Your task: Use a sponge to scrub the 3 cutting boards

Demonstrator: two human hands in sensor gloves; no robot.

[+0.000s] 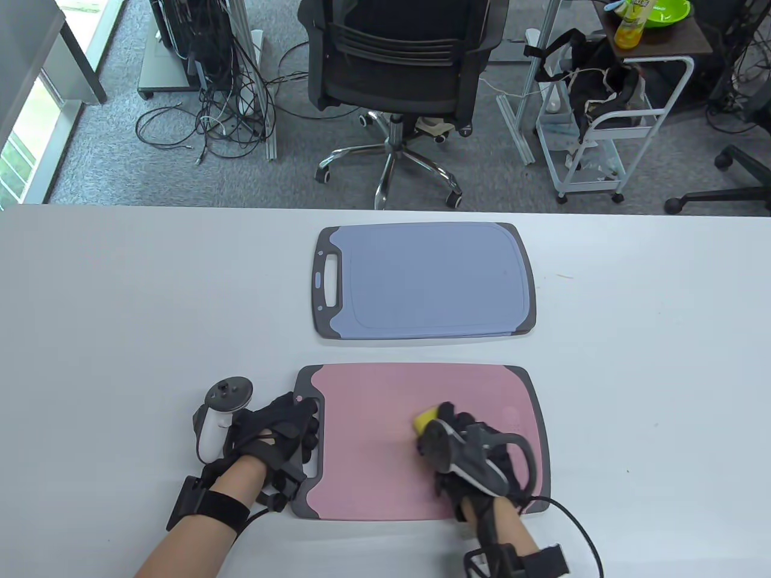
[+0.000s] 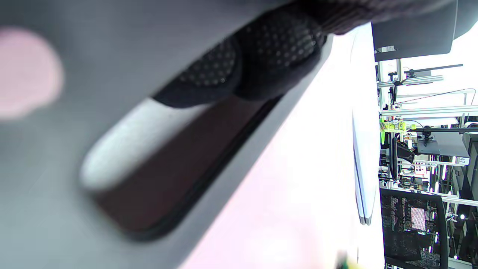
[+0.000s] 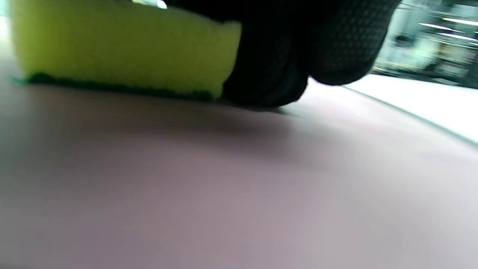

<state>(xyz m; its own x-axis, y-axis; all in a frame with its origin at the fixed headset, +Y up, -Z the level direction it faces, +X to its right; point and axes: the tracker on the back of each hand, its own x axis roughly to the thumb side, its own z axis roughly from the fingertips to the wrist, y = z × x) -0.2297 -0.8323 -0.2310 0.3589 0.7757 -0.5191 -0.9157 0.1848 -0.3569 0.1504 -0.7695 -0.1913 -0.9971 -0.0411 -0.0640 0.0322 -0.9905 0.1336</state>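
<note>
A pink cutting board point(image 1: 373, 445) with a grey rim lies near the table's front edge. My right hand point(image 1: 458, 430) holds a yellow sponge point(image 1: 425, 419) with a green scrub side point(image 3: 112, 87) flat on the board's pink surface point(image 3: 224, 186). My left hand point(image 1: 289, 430) rests on the board's grey handle end, with fingertips point(image 2: 261, 56) at the handle slot point(image 2: 168, 157). A blue cutting board point(image 1: 421, 280) lies behind the pink one, apart from both hands. Only these two boards are in view.
The white table point(image 1: 120, 301) spreads left and right of the boards. Beyond its far edge stand an office chair point(image 1: 397, 72), a white cart point(image 1: 602, 132) and loose cables on the floor.
</note>
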